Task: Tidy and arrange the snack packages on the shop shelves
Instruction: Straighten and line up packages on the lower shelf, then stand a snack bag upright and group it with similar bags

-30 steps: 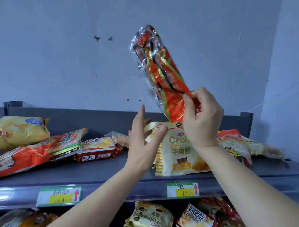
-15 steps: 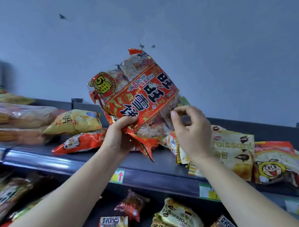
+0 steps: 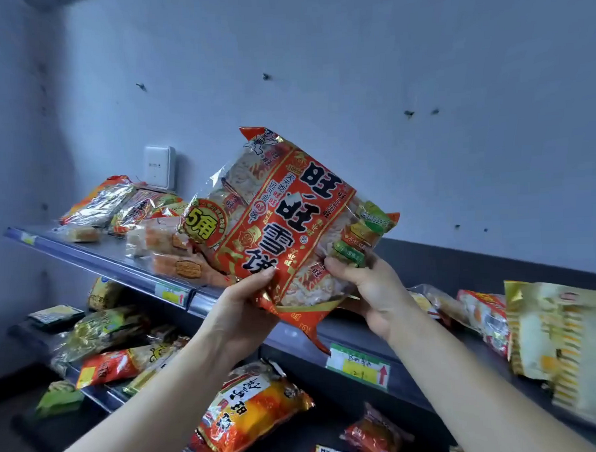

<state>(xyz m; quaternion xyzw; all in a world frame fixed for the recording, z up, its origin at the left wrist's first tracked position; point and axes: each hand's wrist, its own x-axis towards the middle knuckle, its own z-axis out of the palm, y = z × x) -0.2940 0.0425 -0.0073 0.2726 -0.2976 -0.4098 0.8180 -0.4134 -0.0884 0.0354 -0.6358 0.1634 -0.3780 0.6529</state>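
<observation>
At the middle of the view, both hands hold one bag between them. The left hand (image 3: 245, 313) grips the lower left edge of the red rice-cracker bag (image 3: 289, 219), thumb pressed on the printed front and the other fingers hidden behind it. The right hand (image 3: 374, 290) clasps the lower right corner, its fingers curled over the front by a row of small green and yellow panels. The bag rises above both hands, tilted, with its printed face toward the camera and its bottom seam hanging down between the wrists. It is off the shelf, held in the air over the front rail of the upper shelf (image 3: 96, 258).

Just behind the bag's left side, a stack of pale orange-and-white packs (image 3: 167, 245) lies on that shelf; how many are in it cannot be told. Farther left lie two shiny red-and-silver bags (image 3: 97, 200). To the right of the hands, on the same shelf, are a red-and-white bag (image 3: 485, 313) and one large pale yellow bag (image 3: 568, 344) at the frame's edge. Two green-and-yellow price labels with red arrows sit on the rail, one (image 3: 170, 294) left of the hands and one (image 3: 359, 365) below the right wrist.

On the lower shelf, an orange bag (image 3: 253, 409) lies under the left forearm, with a red-and-yellow bag (image 3: 115, 365) and a green-gold bag (image 3: 103, 330) to its left. One white wall box (image 3: 160, 167) is fixed above the shelf.
</observation>
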